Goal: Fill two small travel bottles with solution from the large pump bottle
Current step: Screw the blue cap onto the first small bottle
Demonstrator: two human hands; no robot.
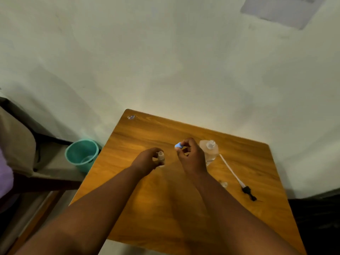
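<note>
Two bare forearms enter from the lower edge of the head view, each ending in a bare hand: the left hand (147, 160) and the right hand (191, 156). No sleeve covers either forearm as far as the lower edge of the view. Wrists and fingers carry no visible watch, band, ring or glove. The fingernails are too small and blurred to tell. The forearms are smooth in outline, broad at the lower edge of the view and narrowing toward the wrists. No other part of the person shows.
</note>
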